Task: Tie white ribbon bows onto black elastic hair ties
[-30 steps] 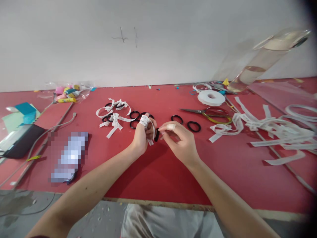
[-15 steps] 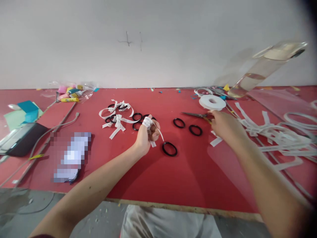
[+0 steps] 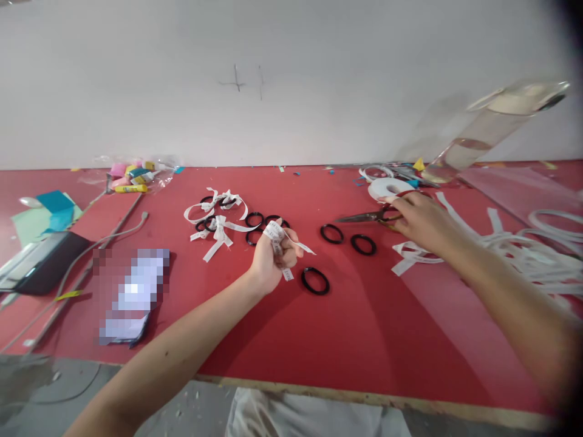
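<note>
White printed ribbon (image 3: 275, 233) is wrapped over the thumb and fingers of my left hand (image 3: 271, 258), which is closed on it; one end sticks out to the right. My right hand (image 3: 412, 218) has its fingers on the handles of the scissors (image 3: 364, 217), whose blades point left. Just behind that hand lies a white ribbon roll (image 3: 382, 189). One black ring (image 3: 315, 281) lies in front of my left hand, and two others (image 3: 331, 233) (image 3: 363, 244) are below the scissors.
Black rings tied with white ribbon bows (image 3: 218, 230) lie left of centre. A phone (image 3: 134, 297), cable and dark case (image 3: 54, 261) are at left. Loose white ribbons (image 3: 523, 255) spread at right, below a tilted clear bottle (image 3: 483, 133). A bag of coloured items (image 3: 136, 173) stands by the wall.
My right hand has moved slightly right and closed round the scissor handles, shifting the scissors. The ribbon end at my left hand now points right instead of hanging down.
</note>
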Available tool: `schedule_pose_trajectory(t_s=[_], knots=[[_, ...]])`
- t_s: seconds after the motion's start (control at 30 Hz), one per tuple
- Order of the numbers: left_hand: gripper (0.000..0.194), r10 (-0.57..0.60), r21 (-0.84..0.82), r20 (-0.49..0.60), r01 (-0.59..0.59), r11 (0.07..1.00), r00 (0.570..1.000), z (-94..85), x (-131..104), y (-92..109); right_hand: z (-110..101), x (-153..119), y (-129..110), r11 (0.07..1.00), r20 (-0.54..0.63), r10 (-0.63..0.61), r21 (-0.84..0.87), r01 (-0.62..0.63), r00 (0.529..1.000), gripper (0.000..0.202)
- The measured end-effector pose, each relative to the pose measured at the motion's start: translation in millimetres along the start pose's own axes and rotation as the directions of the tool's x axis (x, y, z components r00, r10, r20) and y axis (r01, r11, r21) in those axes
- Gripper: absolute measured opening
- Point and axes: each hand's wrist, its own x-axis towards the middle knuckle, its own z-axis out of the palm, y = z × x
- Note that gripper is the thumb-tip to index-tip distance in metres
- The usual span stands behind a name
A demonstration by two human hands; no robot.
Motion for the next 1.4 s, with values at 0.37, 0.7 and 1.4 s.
schedule_pose_trajectory(t_s=[0.37, 0.7, 1.4], knots=[[0.057, -0.02, -0.156, 0.132, 0.041, 0.987, 0.991, -3.2, 1, 2, -14, -36, -116, 0.917, -0.151, -0.274, 0.258, 0.305, 0.95, 0.053], [0.061, -0.026, -0.144, 0.215, 0.058, 0.988, 0.976, 0.1, -6, 5, 5, -39, -139, 0.823, -0.219, -0.559, -0.03, 0.567, 0.8, 0.037], [0.065, -0.097, -0.123, 0.142, 0.115, 0.986, 0.985, 8.0, -9, 8, 1, -48, -130, 0.829, -0.331, -0.558, -0.255, 0.498, 0.761, 0.032]])
